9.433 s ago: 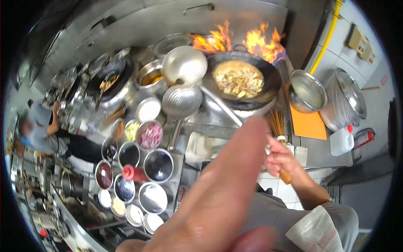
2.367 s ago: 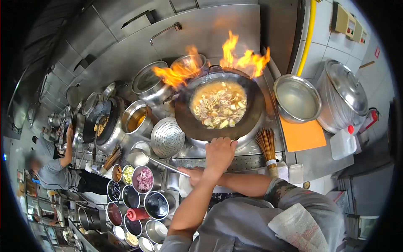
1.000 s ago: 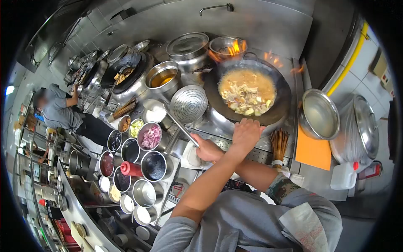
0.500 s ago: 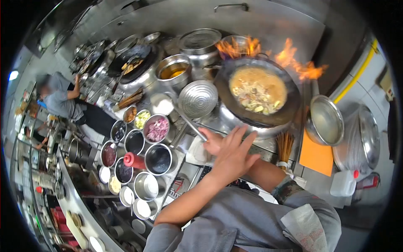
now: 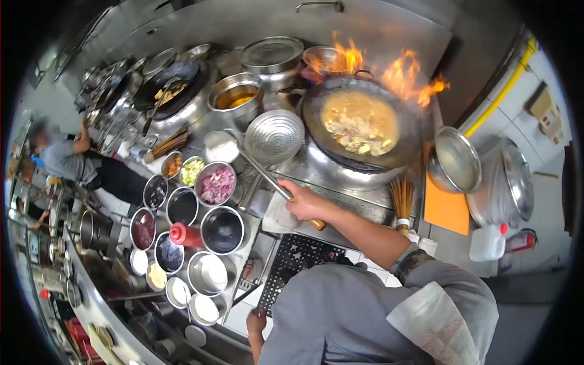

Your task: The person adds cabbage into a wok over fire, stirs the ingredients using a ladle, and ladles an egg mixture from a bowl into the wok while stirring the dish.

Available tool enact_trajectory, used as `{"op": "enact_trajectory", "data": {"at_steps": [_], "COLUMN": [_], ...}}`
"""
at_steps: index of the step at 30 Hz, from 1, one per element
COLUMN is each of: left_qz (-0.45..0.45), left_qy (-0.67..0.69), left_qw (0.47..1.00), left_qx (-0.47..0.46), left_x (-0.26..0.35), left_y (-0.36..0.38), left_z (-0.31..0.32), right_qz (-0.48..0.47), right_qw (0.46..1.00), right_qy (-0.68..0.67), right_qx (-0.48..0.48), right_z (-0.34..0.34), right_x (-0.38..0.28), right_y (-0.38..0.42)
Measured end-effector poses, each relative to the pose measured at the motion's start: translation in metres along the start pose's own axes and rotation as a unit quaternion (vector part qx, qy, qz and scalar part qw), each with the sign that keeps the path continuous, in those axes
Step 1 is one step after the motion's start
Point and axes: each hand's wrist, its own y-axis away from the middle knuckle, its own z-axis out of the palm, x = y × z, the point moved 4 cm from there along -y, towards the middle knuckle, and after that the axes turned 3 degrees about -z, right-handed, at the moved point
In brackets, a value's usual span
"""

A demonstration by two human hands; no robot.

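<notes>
My right hand (image 5: 306, 201) is closed round the long metal handle of a ladle (image 5: 264, 173), whose wooden end (image 5: 317, 224) sticks out below my fist. The handle slants up to a small pot of white contents (image 5: 221, 147), beside the perforated strainer (image 5: 275, 137). My left hand (image 5: 257, 321) hangs low by my side, over the floor; its fingers are too indistinct to read. Ahead of my right hand, a large wok (image 5: 407, 131) holds brownish broth with pale pieces (image 5: 360, 125). Flames (image 5: 409, 76) rise behind the wok.
Containers stand at left, among them one of chopped purple onion (image 5: 217, 185) and a red squeeze bottle (image 5: 185, 235). A pot of oil (image 5: 237, 100) sits behind the strainer. Right of the wok are a bamboo brush (image 5: 402, 201) and a metal bowl (image 5: 456, 159). Another person (image 5: 67, 152) stands far left.
My left hand has swung from above my right wrist down to my side. My right hand keeps its hold on the ladle. The view has shifted slightly.
</notes>
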Motion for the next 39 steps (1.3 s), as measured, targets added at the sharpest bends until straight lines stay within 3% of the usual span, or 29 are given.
{"op": "enact_trajectory", "data": {"at_steps": [1,2,3,4,5,7,13,14,15,17,20,25,26,27,29,30,32,34,37,38,39], "left_qz": [0.001,0.005,-0.082,-0.111,-0.129,-0.260,-0.370,-0.374,-0.304,-0.355,-0.329,-0.303,-0.236,-0.280,-0.368,-0.326,-0.314,-0.369,-0.361,-0.324,-0.285], "left_qy": [0.006,0.022,0.139,0.084,0.023,0.139,0.242,0.259,0.277,0.408,0.401,0.389,0.342,0.351,0.368,0.328,0.303,0.334,0.343,0.318,0.292], "left_qw": [0.999,0.995,0.980,0.971,0.952,0.926,0.878,0.874,0.896,0.836,0.853,0.859,0.896,0.878,0.838,0.869,0.882,0.851,0.851,0.875,0.898], "left_qx": [0.032,-0.098,-0.113,-0.193,-0.275,-0.234,-0.183,-0.171,-0.165,-0.089,-0.057,-0.138,-0.158,-0.163,-0.166,-0.175,-0.178,-0.167,-0.166,-0.166,-0.166], "left_x": [-0.077,-0.063,-0.072,-0.147,-0.153,-0.177,-0.129,-0.119,-0.121,-0.122,-0.098,-0.095,-0.095,-0.116,-0.159,-0.136,-0.101,-0.135,-0.137,-0.127,-0.077], "left_y": [0.000,0.011,0.033,0.028,0.028,0.050,0.035,0.025,0.012,-0.004,-0.030,-0.040,-0.041,-0.042,-0.045,-0.039,-0.030,-0.039,-0.048,-0.048,-0.042], "left_z": [0.058,0.045,0.049,0.116,0.128,0.131,0.070,0.061,0.059,0.059,0.038,0.039,0.040,0.057,0.091,0.069,0.034,0.062,0.065,0.057,0.023], "right_qz": [0.006,0.013,0.003,-0.009,-0.005,-0.006,0.062,0.084,0.060,0.018,0.037,0.047,0.038,0.029,0.013,0.005,-0.021,0.066,0.094,0.086,0.078], "right_qw": [1.000,1.000,0.998,0.996,0.996,0.997,0.996,0.993,0.996,0.998,0.995,0.991,0.991,0.991,0.996,0.996,0.988,0.965,0.947,0.948,0.948], "right_qy": [0.005,0.009,0.040,0.069,0.068,0.069,0.068,0.079,0.071,0.056,0.093,0.118,0.120,0.123,0.056,0.022,-0.072,-0.216,-0.240,-0.234,-0.229], "right_qx": [0.010,0.020,0.041,0.061,0.049,0.019,0.022,0.018,0.018,0.026,0.020,0.029,0.037,0.046,0.075,0.086,0.136,0.135,0.190,0.197,0.205], "right_z": [-0.001,-0.003,0.008,0.014,0.018,0.019,0.018,0.021,0.020,0.008,0.016,0.018,0.016,0.012,-0.003,-0.011,-0.035,-0.074,-0.126,-0.140,-0.152], "right_x": [-0.002,-0.004,0.003,0.007,0.007,0.003,-0.014,-0.014,-0.018,-0.023,-0.013,-0.017,-0.016,-0.017,-0.022,-0.022,-0.017,-0.031,-0.021,-0.003,0.016], "right_y": [-0.001,-0.001,-0.004,-0.006,-0.004,-0.004,0.001,0.001,0.000,0.005,0.005,0.010,0.014,0.017,0.033,0.045,0.067,0.100,0.133,0.136,0.138]}}
